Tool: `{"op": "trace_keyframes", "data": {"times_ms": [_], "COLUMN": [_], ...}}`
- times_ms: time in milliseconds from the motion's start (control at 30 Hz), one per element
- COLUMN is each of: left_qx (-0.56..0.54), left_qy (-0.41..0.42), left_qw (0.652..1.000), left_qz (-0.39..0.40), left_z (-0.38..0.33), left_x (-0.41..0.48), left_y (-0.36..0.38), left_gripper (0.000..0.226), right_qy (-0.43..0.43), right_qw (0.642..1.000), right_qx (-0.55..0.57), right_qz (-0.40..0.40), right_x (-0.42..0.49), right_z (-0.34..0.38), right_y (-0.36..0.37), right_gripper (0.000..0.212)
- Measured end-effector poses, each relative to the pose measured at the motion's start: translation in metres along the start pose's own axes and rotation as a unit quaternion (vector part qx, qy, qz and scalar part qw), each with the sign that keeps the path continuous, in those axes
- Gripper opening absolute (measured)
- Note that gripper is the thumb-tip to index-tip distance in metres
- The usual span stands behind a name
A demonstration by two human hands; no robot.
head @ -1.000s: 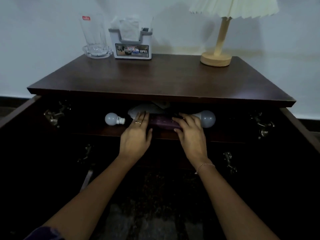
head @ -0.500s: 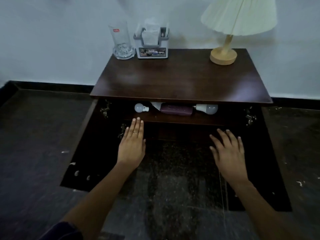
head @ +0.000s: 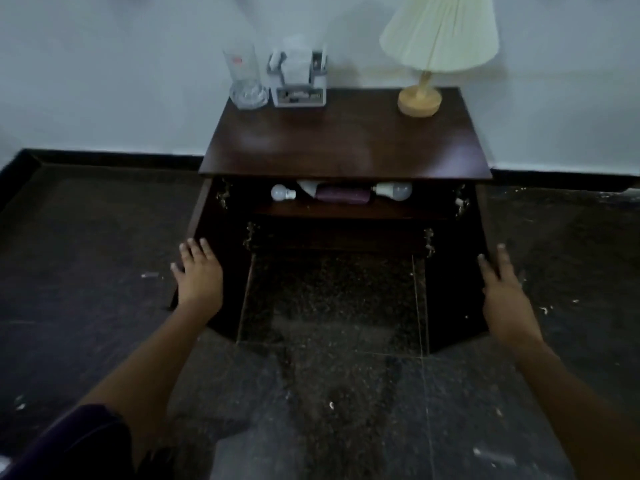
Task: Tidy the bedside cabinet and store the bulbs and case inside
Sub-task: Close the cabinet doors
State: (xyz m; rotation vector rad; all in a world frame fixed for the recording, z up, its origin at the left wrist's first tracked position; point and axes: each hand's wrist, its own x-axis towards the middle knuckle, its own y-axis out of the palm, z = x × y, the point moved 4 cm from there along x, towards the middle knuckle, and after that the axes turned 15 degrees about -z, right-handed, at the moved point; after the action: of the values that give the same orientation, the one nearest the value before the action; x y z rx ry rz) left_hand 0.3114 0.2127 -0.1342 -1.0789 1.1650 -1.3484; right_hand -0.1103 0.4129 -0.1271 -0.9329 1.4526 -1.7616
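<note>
Fingers on the left hand are straight and spread, laid flat on the outer edge of the left door. The right hand is doing the same on the right door. Neither is gripping anything, it's just flat hands.

Both doors of the cabinet are wide open. The stuff's already in: the purple case is lying on the shelf, with the left bulb near one end and the right bulb just beside the other. There's something white behind the case that might be a third bulb, can't tell.

So I'd say the step is swinging the doors shut. Push both in evenly from the outer edges, and go slow near the end so the bulbs don't roll. Get the fingertips clear before the doors meet.

Writing: the glass has a small red mark and the tissue holder has a front label, both too blurred to read. Nothing on the lamp that I can see.
</note>
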Motion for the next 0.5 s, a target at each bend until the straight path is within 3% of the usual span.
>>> {"op": "trace_keyframes", "data": {"times_ms": [133, 233, 300, 367, 500], "left_qx": [-0.033, -0.028, -0.065, -0.133, -0.23], "left_qy": [-0.047, -0.058, -0.082, -0.106, -0.175], "left_qw": [0.998, 0.997, 0.994, 0.985, 0.957], "left_qz": [-0.023, -0.035, -0.022, -0.015, 0.032], "left_z": [0.012, 0.026, 0.038, 0.042, 0.034], "left_x": [-0.004, -0.004, -0.002, 0.0, -0.001], "left_y": [-0.013, -0.022, -0.027, -0.031, -0.027], "left_gripper": [0.08, 0.036, 0.022, 0.024, 0.042], "right_qy": [0.121, 0.166, 0.212, 0.26, 0.318], "right_qw": [0.987, 0.975, 0.96, 0.937, 0.886], "right_qx": [0.098, 0.144, 0.182, 0.231, 0.332], "right_qz": [-0.045, -0.041, -0.022, 0.023, 0.065], "right_x": [-0.003, -0.004, -0.001, -0.002, 0.002], "right_z": [-0.007, 0.001, 0.008, 0.012, 0.018], "right_y": [0.001, -0.002, -0.002, 0.006, 0.02], "right_gripper": [0.064, 0.052, 0.037, 0.029, 0.036]}}
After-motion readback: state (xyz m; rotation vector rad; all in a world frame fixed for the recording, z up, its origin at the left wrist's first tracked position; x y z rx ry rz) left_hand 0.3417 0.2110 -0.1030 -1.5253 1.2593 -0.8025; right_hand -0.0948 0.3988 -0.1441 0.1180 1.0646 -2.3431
